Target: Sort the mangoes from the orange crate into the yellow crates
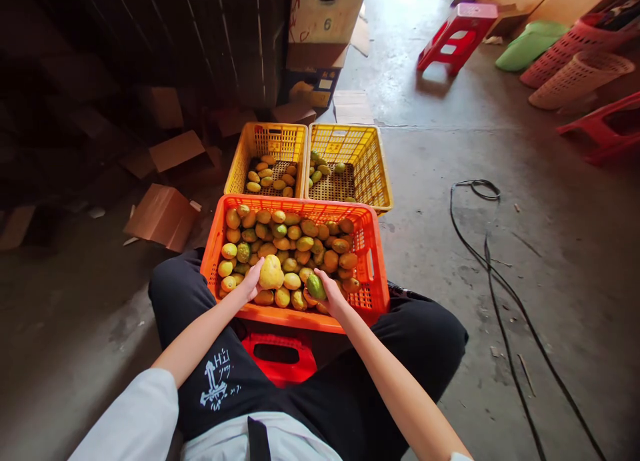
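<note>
My left hand is closed around the side of a large, lumpy yellow fruit. A smaller, oval green fruit is in my right hand, partly covered by the fingers. Both hands are over the near half of an orange plastic crate. Inside that crate lie many oval fruits, mostly yellow to brownish, some greenish; their exact kind I cannot tell. The crate stands between my knees.
Beyond the orange crate stand two yellow crates: the left one holds yellow fruits, the right one a few green ones. Cardboard boxes lie left. A black cable crosses the floor right, with a red stool and baskets farther back.
</note>
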A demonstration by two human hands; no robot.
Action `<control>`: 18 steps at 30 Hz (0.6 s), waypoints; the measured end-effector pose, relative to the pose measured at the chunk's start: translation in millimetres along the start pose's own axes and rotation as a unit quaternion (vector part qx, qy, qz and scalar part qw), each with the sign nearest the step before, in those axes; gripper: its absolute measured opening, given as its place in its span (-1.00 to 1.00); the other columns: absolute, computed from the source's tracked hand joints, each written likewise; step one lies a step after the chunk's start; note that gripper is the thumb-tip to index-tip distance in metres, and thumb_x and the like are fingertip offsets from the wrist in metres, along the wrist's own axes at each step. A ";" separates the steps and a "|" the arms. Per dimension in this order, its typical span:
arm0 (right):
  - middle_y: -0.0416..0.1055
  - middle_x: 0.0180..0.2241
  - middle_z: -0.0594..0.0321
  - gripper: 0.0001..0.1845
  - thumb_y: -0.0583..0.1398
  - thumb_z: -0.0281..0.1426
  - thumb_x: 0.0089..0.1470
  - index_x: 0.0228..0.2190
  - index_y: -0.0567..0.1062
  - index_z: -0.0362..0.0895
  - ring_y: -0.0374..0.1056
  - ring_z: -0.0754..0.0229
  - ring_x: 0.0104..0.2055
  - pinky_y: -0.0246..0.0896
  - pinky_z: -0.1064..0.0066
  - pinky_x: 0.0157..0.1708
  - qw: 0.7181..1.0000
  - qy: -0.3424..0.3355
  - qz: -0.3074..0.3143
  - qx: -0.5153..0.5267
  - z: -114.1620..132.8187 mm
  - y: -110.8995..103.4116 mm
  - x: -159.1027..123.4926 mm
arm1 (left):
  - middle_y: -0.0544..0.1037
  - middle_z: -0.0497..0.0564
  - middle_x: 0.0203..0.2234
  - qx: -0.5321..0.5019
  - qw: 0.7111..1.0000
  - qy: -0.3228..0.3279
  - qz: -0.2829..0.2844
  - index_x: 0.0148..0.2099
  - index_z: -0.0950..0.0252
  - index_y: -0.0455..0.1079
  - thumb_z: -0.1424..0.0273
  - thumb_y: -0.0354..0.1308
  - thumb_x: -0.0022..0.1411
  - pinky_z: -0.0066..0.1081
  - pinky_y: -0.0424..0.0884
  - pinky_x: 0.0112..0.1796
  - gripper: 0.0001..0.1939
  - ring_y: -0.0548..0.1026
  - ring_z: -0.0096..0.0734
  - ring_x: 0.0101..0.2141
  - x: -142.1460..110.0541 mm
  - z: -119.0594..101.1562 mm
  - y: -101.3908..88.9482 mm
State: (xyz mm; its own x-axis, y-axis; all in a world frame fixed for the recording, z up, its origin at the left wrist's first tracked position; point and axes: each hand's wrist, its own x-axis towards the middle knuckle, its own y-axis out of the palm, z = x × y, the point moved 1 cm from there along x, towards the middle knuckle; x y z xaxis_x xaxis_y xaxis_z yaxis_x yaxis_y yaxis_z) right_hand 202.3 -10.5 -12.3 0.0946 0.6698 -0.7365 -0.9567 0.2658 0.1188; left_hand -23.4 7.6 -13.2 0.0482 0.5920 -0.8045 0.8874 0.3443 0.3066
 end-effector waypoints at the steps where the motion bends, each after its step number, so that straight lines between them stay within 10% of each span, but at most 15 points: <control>1: 0.50 -0.54 0.23 -0.56 0.48 -0.02 -0.07 -0.46 0.44 -0.01 0.58 -0.03 -0.36 0.59 0.20 -0.40 1.000 0.026 0.008 0.012 -0.2 1.2 -0.9 | 0.73 0.19 -0.17 -0.002 1.000 0.000 0.001 0.15 0.33 0.55 0.01 0.38 0.37 -0.30 0.70 -0.23 -0.46 0.75 -0.09 -0.17 0.3 0.1 -0.4; 18: 0.57 -0.44 0.36 -0.49 0.58 -0.28 -0.32 -0.30 0.52 0.00 0.53 0.13 -0.41 0.46 0.35 -0.44 0.999 -0.016 0.040 -0.001 -3.6 -1.3 -2.6 | 0.69 0.15 -0.37 0.069 0.997 -0.046 0.001 -0.20 0.32 0.51 0.29 0.46 0.31 -0.36 0.64 -0.34 -0.76 0.71 -0.13 -0.29 5.9 6.0 -8.8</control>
State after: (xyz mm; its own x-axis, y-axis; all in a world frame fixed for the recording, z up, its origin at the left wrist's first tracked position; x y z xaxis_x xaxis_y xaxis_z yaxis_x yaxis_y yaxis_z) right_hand 202.3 -15.1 -12.9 0.0267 0.7101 -0.7035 -0.9623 0.2089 0.1743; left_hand -28.2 3.8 -23.6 0.0861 0.5207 -0.8494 0.9416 0.2360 0.2401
